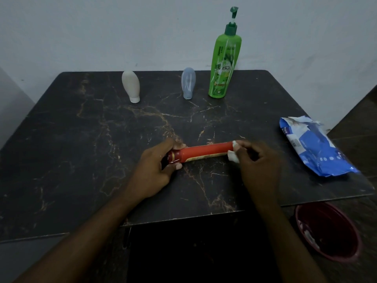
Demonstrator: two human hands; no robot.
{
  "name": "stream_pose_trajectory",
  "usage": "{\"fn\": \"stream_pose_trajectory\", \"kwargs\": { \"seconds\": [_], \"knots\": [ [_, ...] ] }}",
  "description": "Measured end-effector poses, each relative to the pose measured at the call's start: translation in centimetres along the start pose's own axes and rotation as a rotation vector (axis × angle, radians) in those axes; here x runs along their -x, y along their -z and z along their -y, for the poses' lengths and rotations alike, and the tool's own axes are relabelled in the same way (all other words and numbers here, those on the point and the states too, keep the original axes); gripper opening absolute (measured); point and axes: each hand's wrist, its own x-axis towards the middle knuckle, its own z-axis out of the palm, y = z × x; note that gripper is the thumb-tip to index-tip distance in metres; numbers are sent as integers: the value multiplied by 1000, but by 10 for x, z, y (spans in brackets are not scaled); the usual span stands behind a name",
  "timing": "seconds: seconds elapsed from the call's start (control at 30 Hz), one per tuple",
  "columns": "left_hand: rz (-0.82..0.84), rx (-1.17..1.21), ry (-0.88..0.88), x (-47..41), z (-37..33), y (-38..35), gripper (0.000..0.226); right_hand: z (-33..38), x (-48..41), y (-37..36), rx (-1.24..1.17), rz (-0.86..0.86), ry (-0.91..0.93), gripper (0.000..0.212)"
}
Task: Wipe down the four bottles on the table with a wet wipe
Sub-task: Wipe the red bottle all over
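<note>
A long red bottle [206, 152] lies sideways just above the dark marble table [81, 160], held between both hands. My left hand [157, 170] grips its capped left end. My right hand [259, 162] pinches a white wet wipe [233, 155] around the bottle's right end. At the back of the table a cream squeeze bottle [131, 85] and a grey-blue squeeze bottle [188, 82] stand on their caps. A tall green pump bottle [223, 64] stands upright to their right.
A blue pack of wet wipes [314, 148] lies at the table's right edge, its flap open. A dark red bin [328, 231] holding used wipes sits on the floor below the front right corner. A pale wall runs behind the table.
</note>
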Motion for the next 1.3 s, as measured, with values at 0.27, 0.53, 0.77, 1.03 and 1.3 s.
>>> {"fn": "stream_pose_trajectory", "kwargs": {
  "seconds": [0.27,0.53,0.77,1.03,1.3],
  "knots": [
    [-16,44,-79,1,-3,1,36,52,57,-54,-13,87,335,16],
    [-15,14,-19,0,6,1,40,1,9,-9,44,-23,110,11],
    [-22,9,-40,1,4,1,39,1,7,-7,-63,-29,5,10],
    [-18,-38,-101,-4,10,1,57,-4,4,-4,-160,24,-77,5],
    [17,125,56,-4,5,4,61,-4,7,-4,-139,-23,-111,10]
  ]
}}
